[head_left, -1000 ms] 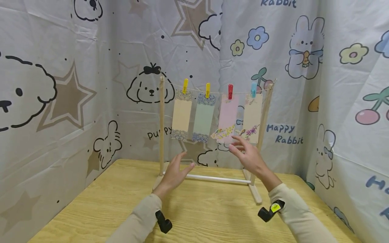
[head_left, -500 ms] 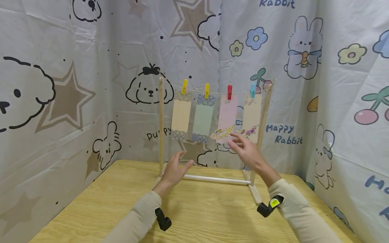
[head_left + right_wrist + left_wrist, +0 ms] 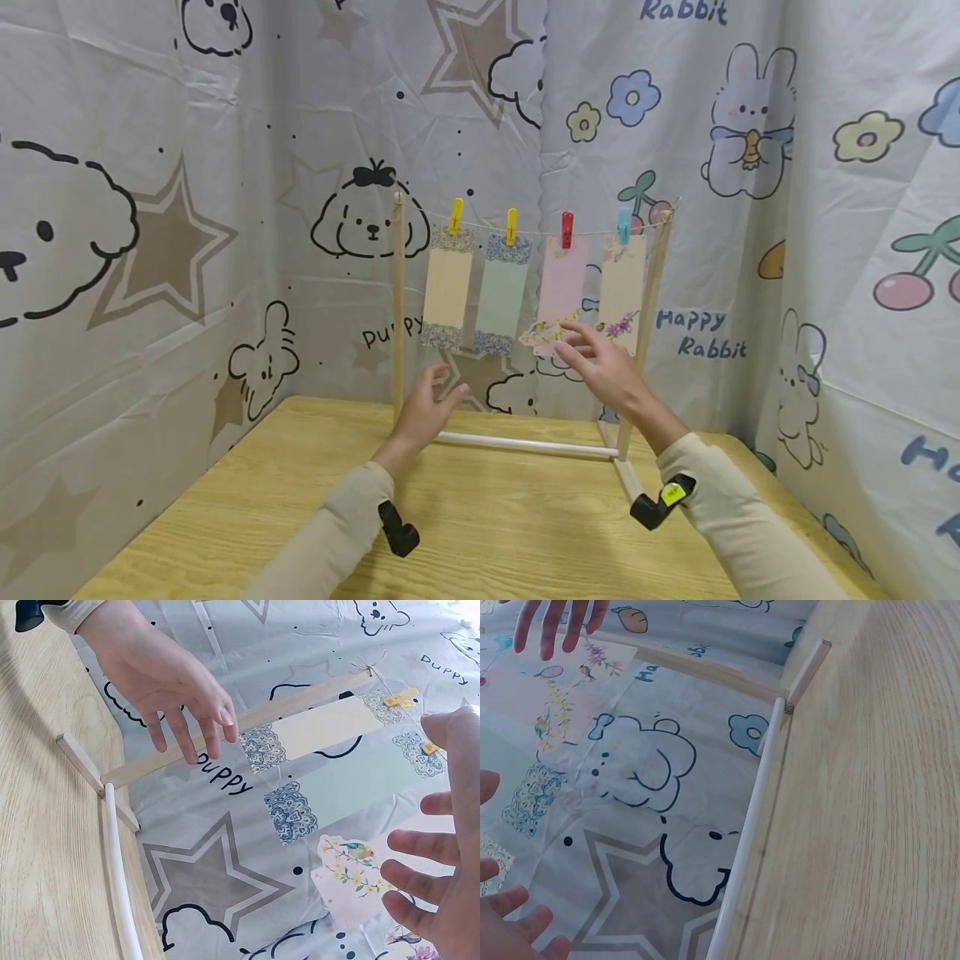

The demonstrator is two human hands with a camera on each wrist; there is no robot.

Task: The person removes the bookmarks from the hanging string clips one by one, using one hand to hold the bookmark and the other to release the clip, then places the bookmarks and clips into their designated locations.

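Four clothespins pin paper cards to a string (image 3: 540, 232) on a wooden stand (image 3: 398, 308). A yellow clothespin (image 3: 457, 217) holds a cream card (image 3: 447, 287) with lace ends, another yellow clothespin (image 3: 512, 227) a green card (image 3: 502, 287). The red clothespin (image 3: 567, 230) holds a pink card (image 3: 561, 279), the light blue clothespin (image 3: 624, 226) a cream flowered card (image 3: 621, 279). My left hand (image 3: 422, 414) is below the left cards, fingers spread, holding nothing. My right hand (image 3: 609, 372), also holding nothing, overlaps the lower pink card in the head view; contact is unclear.
A white rod (image 3: 525, 446) joins the stand's feet on the wood-grain table (image 3: 510, 525). Printed curtains (image 3: 322, 108) with dogs, stars and rabbits stand behind and at both sides. A black camera (image 3: 397, 529) sits on the left wrist, another black camera (image 3: 660, 504) on the right.
Both hands have drifted slightly up and to the left in the head view. The cards and clothespins hang as before, and neither hand has taken hold of anything.
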